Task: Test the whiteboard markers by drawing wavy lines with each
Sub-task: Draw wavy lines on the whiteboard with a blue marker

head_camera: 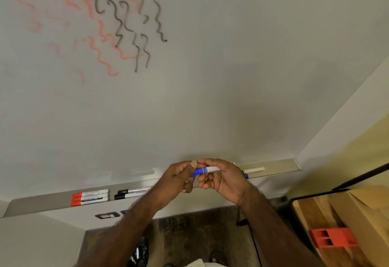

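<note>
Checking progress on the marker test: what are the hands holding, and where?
A blue marker: left hand pinches the blue cap end, right hand grips the white barrel.

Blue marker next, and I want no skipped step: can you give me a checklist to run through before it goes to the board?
1. Blue marker held: ok, left hand on the blue cap end, right hand on the barrel.
2. Cap off: not ok, it looks still on.
3. Free space on the whiteboard: ok, bare to the right of the black wavy lines.
4. Blue line already drawn: not ok, only red wavy lines and black show.
5. Ink condition: cannot tell.
</note>
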Tool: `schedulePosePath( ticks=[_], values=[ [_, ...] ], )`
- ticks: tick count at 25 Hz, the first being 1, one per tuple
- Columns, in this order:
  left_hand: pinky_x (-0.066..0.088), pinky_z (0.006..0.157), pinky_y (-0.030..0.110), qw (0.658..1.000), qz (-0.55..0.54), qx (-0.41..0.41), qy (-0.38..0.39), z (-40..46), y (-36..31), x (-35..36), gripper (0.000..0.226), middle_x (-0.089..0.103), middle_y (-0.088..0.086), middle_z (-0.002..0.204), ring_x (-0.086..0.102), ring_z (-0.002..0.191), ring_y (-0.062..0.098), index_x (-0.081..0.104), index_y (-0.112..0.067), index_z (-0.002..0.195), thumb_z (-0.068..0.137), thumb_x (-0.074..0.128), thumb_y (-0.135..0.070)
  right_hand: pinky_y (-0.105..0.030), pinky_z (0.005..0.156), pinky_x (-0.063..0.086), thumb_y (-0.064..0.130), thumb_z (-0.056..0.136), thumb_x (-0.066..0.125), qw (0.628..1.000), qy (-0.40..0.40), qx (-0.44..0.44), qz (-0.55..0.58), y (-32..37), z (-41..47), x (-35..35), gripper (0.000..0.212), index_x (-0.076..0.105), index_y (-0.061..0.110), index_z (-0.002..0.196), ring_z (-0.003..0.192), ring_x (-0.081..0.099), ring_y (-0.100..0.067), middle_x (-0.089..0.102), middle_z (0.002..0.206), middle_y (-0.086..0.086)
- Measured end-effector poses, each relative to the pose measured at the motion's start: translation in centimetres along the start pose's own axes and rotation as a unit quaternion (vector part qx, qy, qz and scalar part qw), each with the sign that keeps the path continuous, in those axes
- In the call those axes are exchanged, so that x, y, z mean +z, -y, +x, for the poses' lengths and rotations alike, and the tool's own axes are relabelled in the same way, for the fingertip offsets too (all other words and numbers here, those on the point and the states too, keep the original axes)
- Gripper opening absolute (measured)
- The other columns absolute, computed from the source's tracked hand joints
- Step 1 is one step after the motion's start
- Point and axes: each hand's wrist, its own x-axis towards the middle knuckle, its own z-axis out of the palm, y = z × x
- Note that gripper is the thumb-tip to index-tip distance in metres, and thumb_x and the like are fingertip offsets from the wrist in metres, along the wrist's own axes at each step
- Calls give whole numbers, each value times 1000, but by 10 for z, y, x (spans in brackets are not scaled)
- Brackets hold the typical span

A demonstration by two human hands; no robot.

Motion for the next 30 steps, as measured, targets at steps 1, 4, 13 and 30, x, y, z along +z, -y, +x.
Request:
schedulePosePath(
  ticks=[1,4,13,30],
  values=[
    [41,60,28,1000,21,8,-7,-2,-1,-1,31,43,3,67,40,59,13,77,-20,118,110,49,-33,-34,62,62,19,107,50,1000,6,-3,-5,1,-1,2,37,72,-4,125,70,71,-33,70,86,-27],
    [46,59,23,994,96,43,-14,-5,-4,-2,16,67,-3,70,54,58,8,74,-15,105,102,66,-29,-31,52,53,20,107,49,999,9,-15,-48,3,-4,14,35,75,2,123,63,64,-29,66,80,-22],
    [36,59,23,971,238,18,17,-11,-15,-10,39,46,-11,62,40,57,5,69,-20,90,105,51,-52,-23,40,30,22,103,58,991,-35,-50,-120,13,-10,25,21,75,10,98,45,51,-24,58,63,-16],
    [45,70,35,999,-14,4,-48,-71,-19,-96,55,40,7,74,40,62,18,56,-33,149,96,64,-46,-29,41,43,23,98,52,994,-20,-107,-16,92,-22,-9,32,78,3,99,51,60,-30,64,67,-19]
  ],
)
